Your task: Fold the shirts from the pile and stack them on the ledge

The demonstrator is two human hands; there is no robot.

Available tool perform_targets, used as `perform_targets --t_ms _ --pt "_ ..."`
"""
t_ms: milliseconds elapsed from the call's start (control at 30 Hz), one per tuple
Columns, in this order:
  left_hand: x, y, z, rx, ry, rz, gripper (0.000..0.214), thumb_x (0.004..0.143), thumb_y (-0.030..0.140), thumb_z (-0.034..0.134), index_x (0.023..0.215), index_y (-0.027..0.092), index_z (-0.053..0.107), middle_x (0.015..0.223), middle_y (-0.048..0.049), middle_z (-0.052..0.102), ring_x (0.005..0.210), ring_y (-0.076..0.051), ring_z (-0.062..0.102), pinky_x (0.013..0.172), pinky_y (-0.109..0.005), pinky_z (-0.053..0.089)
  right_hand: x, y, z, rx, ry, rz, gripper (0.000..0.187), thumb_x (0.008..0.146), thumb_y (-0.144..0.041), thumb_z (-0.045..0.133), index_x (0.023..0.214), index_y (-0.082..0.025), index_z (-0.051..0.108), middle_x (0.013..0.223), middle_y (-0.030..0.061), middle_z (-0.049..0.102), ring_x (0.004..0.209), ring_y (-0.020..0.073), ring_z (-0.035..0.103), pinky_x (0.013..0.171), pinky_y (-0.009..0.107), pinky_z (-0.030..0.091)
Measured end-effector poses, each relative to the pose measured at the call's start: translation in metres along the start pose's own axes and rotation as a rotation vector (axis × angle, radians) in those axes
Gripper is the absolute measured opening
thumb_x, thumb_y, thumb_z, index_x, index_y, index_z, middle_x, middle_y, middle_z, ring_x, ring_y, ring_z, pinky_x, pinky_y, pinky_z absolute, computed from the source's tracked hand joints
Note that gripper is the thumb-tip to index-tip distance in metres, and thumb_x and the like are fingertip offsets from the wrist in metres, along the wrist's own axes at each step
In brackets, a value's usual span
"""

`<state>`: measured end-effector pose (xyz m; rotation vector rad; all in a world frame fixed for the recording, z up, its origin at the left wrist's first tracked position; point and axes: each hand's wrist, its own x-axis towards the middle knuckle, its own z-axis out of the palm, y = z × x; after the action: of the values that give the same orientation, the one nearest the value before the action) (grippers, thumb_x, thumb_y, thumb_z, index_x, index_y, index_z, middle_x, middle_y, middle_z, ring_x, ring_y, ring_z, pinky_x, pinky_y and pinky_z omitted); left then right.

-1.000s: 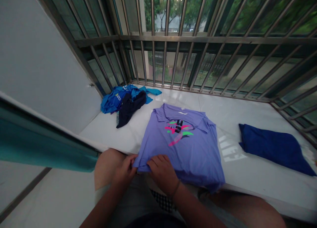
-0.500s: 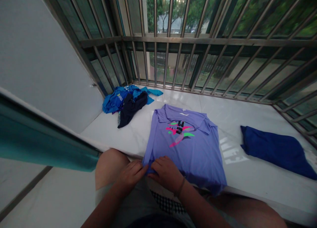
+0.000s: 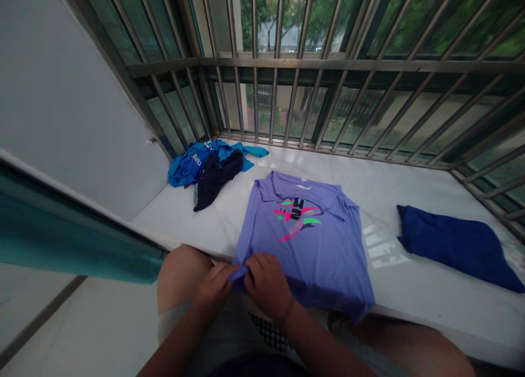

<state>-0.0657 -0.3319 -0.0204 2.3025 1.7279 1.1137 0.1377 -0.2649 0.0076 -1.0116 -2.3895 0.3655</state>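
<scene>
A purple T-shirt [image 3: 332, 251] with a pink, green and black print lies spread on the white ledge, its collar toward the window and its left side folded inward. My left hand [image 3: 215, 287] pinches the shirt's bottom left corner between thumb and fingers. Right beside it, my right hand [image 3: 266, 284] grips the hem, fingers curled over the fabric. The hem hangs slightly over the ledge's front edge.
A heap of blue and dark clothes [image 3: 205, 166] sits at the ledge's back left. On the right lies a folded dark blue garment [image 3: 455, 246]. Metal bars [image 3: 287, 65] line the window behind. A teal curtain [image 3: 74, 235] hangs at left, and my knees flank the shirt.
Both hands have shifted slightly at the shirt's lower left corner, lifting it a little. My right hand has turned, with its fingers now pointing more forward. The other clothes are unmoved.
</scene>
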Motion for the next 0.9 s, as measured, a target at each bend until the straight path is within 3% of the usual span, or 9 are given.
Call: perform_targets --t_ms 167,267,367,533,667,767,900 --pt "-0.001 -0.008 0.001 0.093 -0.016 -0.137 0.048 0.091 0.006 0.05 0.13 0.022 0.073 0.114 -0.0086 0.075 0.104 -0.021 0.077 0.092 -0.031 0.066 -0.002 0.005 -0.003 -0.01 0.076 -0.166 0.01 0.103 -0.017 0.066 0.112 -0.021 0.066 0.107 0.0055 0.074 0.099 0.023 0.063 0.093 0.038 0.044" --pt "-0.002 -0.01 0.003 0.108 -0.029 -0.209 0.053 0.084 0.005 0.05 0.129 0.021 0.075 0.114 -0.0096 0.071 0.105 -0.023 0.075 0.095 -0.036 0.066 -0.003 0.01 -0.004 -0.039 0.021 -0.29 0.016 0.106 -0.015 0.065 0.12 -0.022 0.066 0.108 0.0048 0.076 0.096 0.0218 0.062 0.091 0.038 0.044" --pt "-0.005 -0.013 0.004 0.081 -0.05 -0.255 0.058 0.079 0.004 0.052 0.129 0.021 0.075 0.116 -0.0099 0.07 0.108 -0.024 0.074 0.099 -0.039 0.065 -0.004 0.012 -0.005 -0.061 -0.043 -0.32 0.017 0.108 -0.021 0.066 0.125 -0.023 0.067 0.114 0.0052 0.076 0.099 0.022 0.063 0.091 0.038 0.044" --pt "-0.009 -0.02 0.005 -0.034 -0.031 -0.33 0.058 0.076 0.006 0.055 0.129 0.02 0.075 0.12 -0.0107 0.077 0.11 -0.026 0.076 0.101 -0.043 0.066 -0.016 0.014 -0.002 -0.085 -0.114 -0.279 0.022 0.109 -0.024 0.065 0.131 -0.027 0.068 0.122 0.0049 0.076 0.105 0.0225 0.064 0.091 0.038 0.045" --pt "-0.008 -0.022 -0.001 -0.157 -0.07 -0.464 0.056 0.081 0.009 0.056 0.132 0.023 0.076 0.127 -0.0084 0.081 0.116 -0.026 0.077 0.106 -0.047 0.064 -0.03 0.015 0.009 -0.114 -0.031 -0.073 0.035 0.107 -0.016 0.063 0.14 -0.027 0.066 0.129 0.0091 0.074 0.113 0.0259 0.063 0.098 0.042 0.046" --pt "-0.004 -0.019 -0.008 -0.328 -0.097 -0.587 0.047 0.087 0.017 0.057 0.13 0.023 0.077 0.127 -0.0077 0.081 0.115 -0.026 0.078 0.1 -0.044 0.067 -0.035 0.016 0.014 -0.133 0.031 0.065 0.04 0.105 -0.013 0.061 0.143 -0.026 0.065 0.131 0.0116 0.073 0.115 0.0281 0.062 0.103 0.046 0.046" --pt "0.001 -0.018 -0.013 -0.584 -0.074 -0.703 0.033 0.094 0.032 0.061 0.121 0.022 0.076 0.119 -0.0088 0.082 0.112 -0.028 0.078 0.087 -0.04 0.069 -0.036 0.017 0.011 -0.112 0.021 0.023 0.029 0.105 -0.014 0.063 0.131 -0.026 0.07 0.127 0.0097 0.074 0.112 0.027 0.062 0.1 0.044 0.044"
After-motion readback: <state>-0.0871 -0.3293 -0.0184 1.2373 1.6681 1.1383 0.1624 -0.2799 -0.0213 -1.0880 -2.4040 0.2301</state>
